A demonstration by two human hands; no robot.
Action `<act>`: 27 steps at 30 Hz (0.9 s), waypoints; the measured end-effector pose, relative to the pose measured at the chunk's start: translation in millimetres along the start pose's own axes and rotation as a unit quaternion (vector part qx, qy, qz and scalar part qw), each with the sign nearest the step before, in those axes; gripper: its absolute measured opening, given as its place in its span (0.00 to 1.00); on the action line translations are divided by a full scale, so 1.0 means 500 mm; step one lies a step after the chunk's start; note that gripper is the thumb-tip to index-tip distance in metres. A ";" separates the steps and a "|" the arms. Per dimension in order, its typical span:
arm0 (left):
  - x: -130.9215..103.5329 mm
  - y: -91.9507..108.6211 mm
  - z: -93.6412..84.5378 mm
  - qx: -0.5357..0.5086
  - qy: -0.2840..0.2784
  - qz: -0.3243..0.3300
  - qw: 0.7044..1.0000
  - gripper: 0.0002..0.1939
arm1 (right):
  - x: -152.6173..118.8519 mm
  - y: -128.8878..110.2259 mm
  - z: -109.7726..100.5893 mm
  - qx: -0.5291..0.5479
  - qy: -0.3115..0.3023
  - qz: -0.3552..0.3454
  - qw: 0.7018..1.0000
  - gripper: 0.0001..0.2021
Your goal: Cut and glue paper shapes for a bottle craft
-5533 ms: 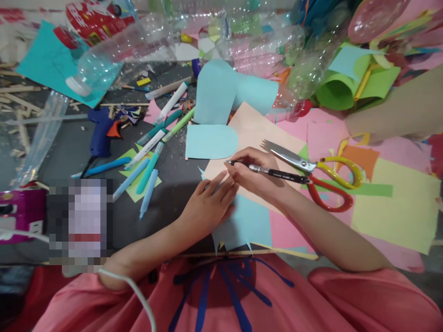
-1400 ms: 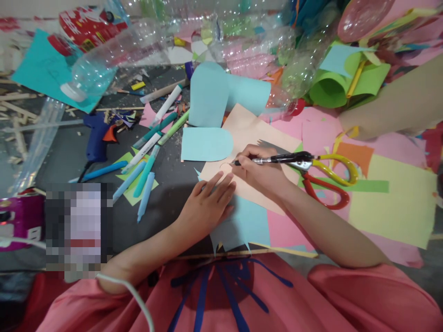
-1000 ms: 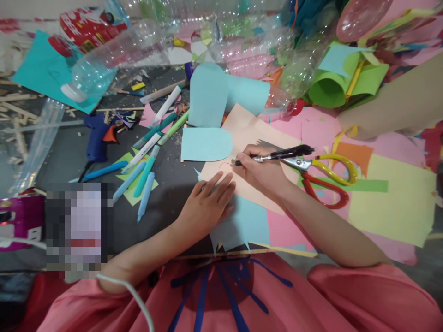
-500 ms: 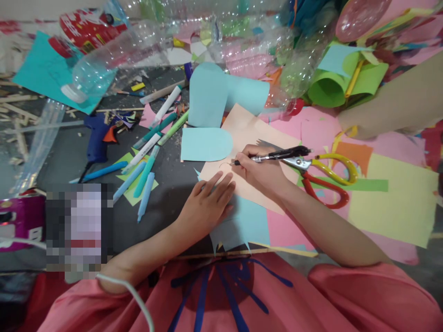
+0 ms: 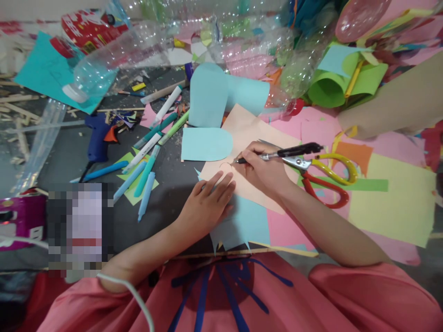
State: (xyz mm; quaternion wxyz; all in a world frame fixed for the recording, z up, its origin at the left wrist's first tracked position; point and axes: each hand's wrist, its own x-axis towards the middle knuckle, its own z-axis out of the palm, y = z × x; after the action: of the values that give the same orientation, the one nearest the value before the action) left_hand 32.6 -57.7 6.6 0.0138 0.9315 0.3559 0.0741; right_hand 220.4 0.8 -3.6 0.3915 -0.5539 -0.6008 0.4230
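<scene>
A black-barrelled pen (image 5: 299,149) is gripped between the fingers of my right hand (image 5: 265,168), its tip on a peach sheet of paper (image 5: 242,127). A thin curved line shows on the peach paper by the tip. My left hand (image 5: 207,198) lies flat with fingers spread over the lower left part of that sheet. Just above it is a light blue paper piece (image 5: 206,144) with one rounded end. Scissors (image 5: 327,180) with one yellow and one red handle lie right of my right hand, their blades partly hidden by it.
Several markers (image 5: 144,171) and a blue glue gun (image 5: 97,138) lie to the left. Clear plastic bottles (image 5: 114,64) are heaped at the back. Another person's arm (image 5: 394,99) reaches in from the right, over pink paper (image 5: 316,131). Yellow paper (image 5: 391,207) lies lower right.
The pen tip has moved slightly right along the curved line, which looks longer now, and the pen leans lower to the right. My left hand has stayed in place.
</scene>
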 end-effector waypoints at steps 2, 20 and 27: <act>-0.001 0.001 0.001 0.000 0.002 0.000 1.000 0.18 | -0.003 -0.006 0.002 0.046 0.019 -0.001 0.999 0.12; -0.012 -0.041 -0.003 -0.052 0.034 0.007 0.998 0.17 | -0.013 -0.006 -0.020 -0.020 -0.010 -0.078 0.997 0.11; -0.010 -0.056 0.008 -0.083 0.023 0.017 0.996 0.19 | 0.006 -0.004 -0.048 -0.241 -0.164 -0.180 0.939 0.02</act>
State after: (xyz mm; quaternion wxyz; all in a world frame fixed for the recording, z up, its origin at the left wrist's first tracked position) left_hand 10.9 -40.1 -0.1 0.0820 0.9310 0.3332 0.1246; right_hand 242.1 5.4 6.4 0.2118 -0.4377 -0.8302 0.2725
